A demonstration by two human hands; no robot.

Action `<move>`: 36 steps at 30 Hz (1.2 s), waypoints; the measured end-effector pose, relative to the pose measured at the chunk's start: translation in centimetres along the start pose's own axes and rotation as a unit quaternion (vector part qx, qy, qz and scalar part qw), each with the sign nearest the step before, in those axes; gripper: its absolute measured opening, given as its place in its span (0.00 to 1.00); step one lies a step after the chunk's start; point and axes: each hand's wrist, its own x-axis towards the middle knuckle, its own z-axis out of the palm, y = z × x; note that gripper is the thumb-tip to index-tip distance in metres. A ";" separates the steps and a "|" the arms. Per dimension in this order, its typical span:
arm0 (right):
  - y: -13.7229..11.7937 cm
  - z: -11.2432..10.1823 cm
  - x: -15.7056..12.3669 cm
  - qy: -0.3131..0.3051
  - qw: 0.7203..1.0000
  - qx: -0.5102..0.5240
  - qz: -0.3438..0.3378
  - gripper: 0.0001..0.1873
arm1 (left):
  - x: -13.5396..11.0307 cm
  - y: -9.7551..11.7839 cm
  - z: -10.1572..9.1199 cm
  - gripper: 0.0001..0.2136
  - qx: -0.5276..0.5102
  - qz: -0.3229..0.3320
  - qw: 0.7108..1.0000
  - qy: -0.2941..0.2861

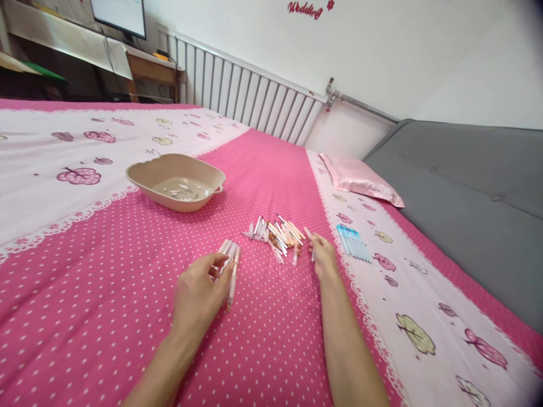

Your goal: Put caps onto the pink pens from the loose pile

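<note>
My left hand [202, 285] has its fingers curled round a small row of pale pink pens [232, 277] at the bedspread. Its fingertips partly cover them. My right hand [323, 254] is closed on a slim pale pink pen part [307, 232], whose end sticks out past the fingers; the rest is hidden. Between the hands, nearer the right one, lies a loose pile of pen parts [282, 234], with white, orange and clear pieces mixed together. Right of my right hand, several blue-tipped pens [354, 243] lie side by side in a flat row.
A beige plastic basin [176, 183] with small white bits inside stands beyond my left hand. The pink dotted bedspread [263, 339] covers the bed. A pink pillow [360, 180] lies by the grey headboard [466, 169]. White railings and a desk with a monitor [121, 14] are farther back.
</note>
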 end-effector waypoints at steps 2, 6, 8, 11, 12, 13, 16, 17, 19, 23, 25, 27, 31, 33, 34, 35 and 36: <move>0.5 0.3 0.2 -0.020 1.000 0.017 0.010 0.12 | 0.0 0.0 0.0 0.15 0.018 -0.002 1.000 0.006; 0.5 0.6 0.4 -0.021 0.999 0.032 0.024 0.13 | 0.0 0.3 -0.2 0.15 0.069 -0.011 0.997 0.016; 0.4 0.5 0.4 -0.008 0.999 0.021 0.032 0.15 | 0.0 0.4 -0.4 0.15 0.095 -0.006 0.995 0.024; 0.1 0.3 0.1 0.013 0.999 -0.003 0.034 0.19 | 0.0 0.6 -0.5 0.13 0.130 -0.004 0.991 0.018; -0.1 0.3 -0.1 0.020 0.999 -0.011 0.030 0.20 | 0.0 0.6 -0.5 0.13 0.142 -0.007 0.990 0.010; -0.3 0.3 -0.3 0.026 0.999 -0.018 0.024 0.22 | 0.0 0.6 -0.4 0.12 0.155 -0.007 0.988 -0.002; -1.3 0.5 -1.2 0.046 0.998 -0.039 -0.005 0.27 | -0.1 0.7 -0.2 0.12 0.212 0.030 0.976 -0.046; -1.6 0.6 -1.5 0.048 0.998 -0.046 -0.014 0.29 | -0.2 0.7 -0.1 0.12 0.236 0.050 0.969 -0.061; -2.2 0.8 -2.0 0.047 0.997 -0.059 -0.029 0.30 | -0.4 0.7 0.1 0.13 0.282 0.089 0.952 -0.077; -3.0 1.1 -2.8 0.041 0.994 -0.076 -0.059 0.31 | -0.7 0.6 0.4 0.15 0.308 0.132 0.939 -0.077; -3.3 1.3 -3.2 0.038 0.993 -0.079 -0.075 0.31 | -0.8 0.5 0.4 0.14 0.306 0.134 0.939 -0.078; -3.6 1.5 -3.7 0.035 0.992 -0.081 -0.089 0.30 | -0.9 0.5 0.5 0.12 0.311 0.136 0.938 -0.076; -4.3 2.0 -4.9 -0.009 0.989 -0.074 -0.128 0.26 | -0.9 0.7 0.4 0.10 0.314 0.125 0.938 -0.076; -4.8 2.4 -5.7 -0.073 0.984 -0.065 -0.149 0.22 | -0.8 0.6 0.3 0.09 0.306 0.103 0.944 -0.073; -5.0 2.5 -6.1 -0.115 0.979 -0.063 -0.158 0.20 | -0.7 0.6 0.2 0.08 0.300 0.092 0.947 -0.070; -5.3 2.7 -6.5 -0.161 0.971 -0.065 -0.166 0.17 | -0.7 0.6 0.2 0.07 0.290 0.085 0.951 -0.065; -5.6 2.9 -7.0 -0.206 0.959 -0.072 -0.179 0.16 | -0.6 0.5 0.2 0.06 0.277 0.083 0.955 -0.059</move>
